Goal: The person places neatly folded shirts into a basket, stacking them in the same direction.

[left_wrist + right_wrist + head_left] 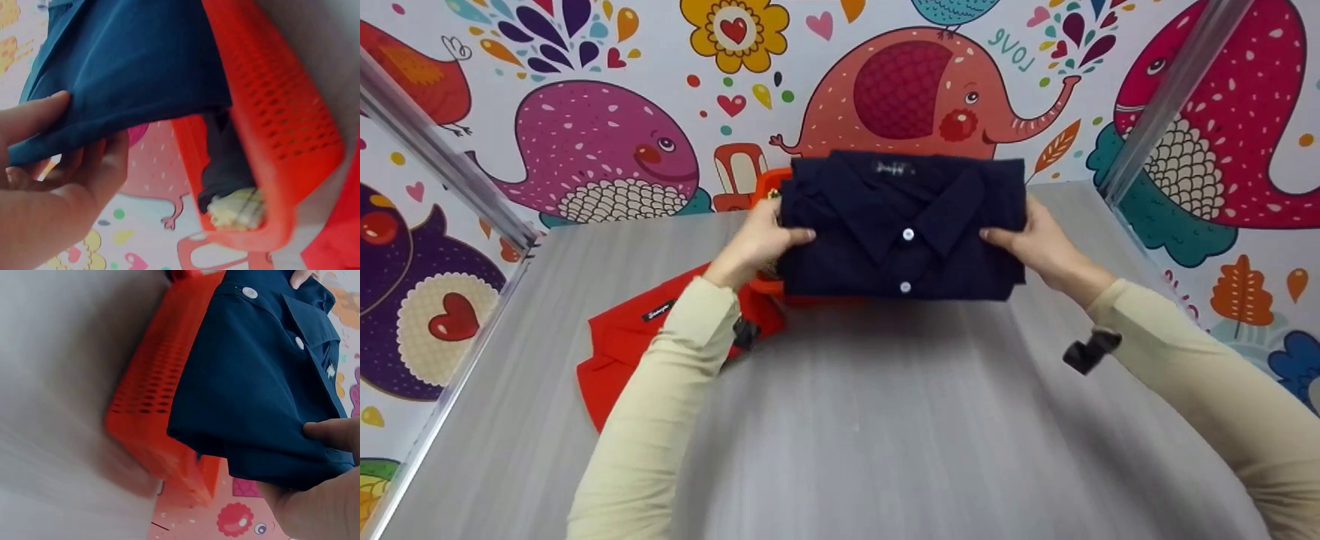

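A folded navy shirt (855, 262) with a collar and white buttons is held up between both hands, in front of and above an orange-red plastic basket (766, 184). My left hand (761, 238) grips its left side, thumb on the front and fingers behind. On the opposite side my right hand (1046, 244) pinches the fabric the same way. The left wrist view shows dark and cream cloth (239, 208) inside the perforated basket (281, 107). Most of the basket is hidden behind the shirt in the head view.
A red folded garment (622, 341) with a black label lies on the grey table (870, 435), left of the basket and partly under the left forearm. Walls with printed cartoon animals (607, 150) stand behind and at both sides, with metal posts (1155, 97) at the corners.
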`<state>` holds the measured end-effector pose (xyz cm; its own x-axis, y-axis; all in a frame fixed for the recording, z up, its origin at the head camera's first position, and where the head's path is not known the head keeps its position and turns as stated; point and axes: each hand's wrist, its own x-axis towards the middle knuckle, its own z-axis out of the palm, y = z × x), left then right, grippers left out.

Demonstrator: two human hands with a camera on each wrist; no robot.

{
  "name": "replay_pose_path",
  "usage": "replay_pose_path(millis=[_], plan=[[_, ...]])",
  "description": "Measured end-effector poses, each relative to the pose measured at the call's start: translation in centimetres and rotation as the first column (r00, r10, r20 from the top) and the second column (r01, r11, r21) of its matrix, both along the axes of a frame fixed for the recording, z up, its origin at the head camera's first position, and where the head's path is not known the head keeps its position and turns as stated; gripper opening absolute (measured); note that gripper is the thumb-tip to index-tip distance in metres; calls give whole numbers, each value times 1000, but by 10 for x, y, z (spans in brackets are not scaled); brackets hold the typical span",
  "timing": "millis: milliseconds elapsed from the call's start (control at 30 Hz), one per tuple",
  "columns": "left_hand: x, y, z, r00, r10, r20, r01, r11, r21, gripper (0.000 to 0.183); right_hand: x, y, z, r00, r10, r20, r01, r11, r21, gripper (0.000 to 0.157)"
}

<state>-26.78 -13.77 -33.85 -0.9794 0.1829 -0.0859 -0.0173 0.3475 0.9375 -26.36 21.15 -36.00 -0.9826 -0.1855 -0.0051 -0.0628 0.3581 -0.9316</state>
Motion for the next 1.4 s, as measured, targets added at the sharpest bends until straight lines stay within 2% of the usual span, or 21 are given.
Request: replay_pose_path(millis=[100,233,333,467,633,767,967,1400], plan=[[-16,-2,4,998,29,-55,-30,999,-21,46,-15,-6,7,999,-34,-6,34,999,3,62],[-31,-4,1,994,58,-89,-63,997,-49,47,-32,-13,11,998,-60,-1,60,998,34,61],[-40,-5,-4,991,70,-110,-80,993,-85,46,-43,-16,10,997,-74,-7,74,996,48,59],[-47,-5,-9,979,96,-177,-121,983,-140,48,-55,-19,7,997,-75,-17,76,996,55,57],[-54,-1,-15,965,118,-236,-168,964,-207,53,-64,-22,3,997,-75,-13,75,996,52,56],[-58,0,-20,956,123,-266,-186,956,-227,54,-68,-24,0,997,-76,-7,77,996,44,59],[-61,-4,-25,949,143,-282,-216,945,-247,56,-72,-29,-3,997,-69,-26,71,995,71,61],[-65,-7,-21,946,156,-284,-245,917,-313,57,-80,-36,-6,992,-107,-61,113,989,97,56]])
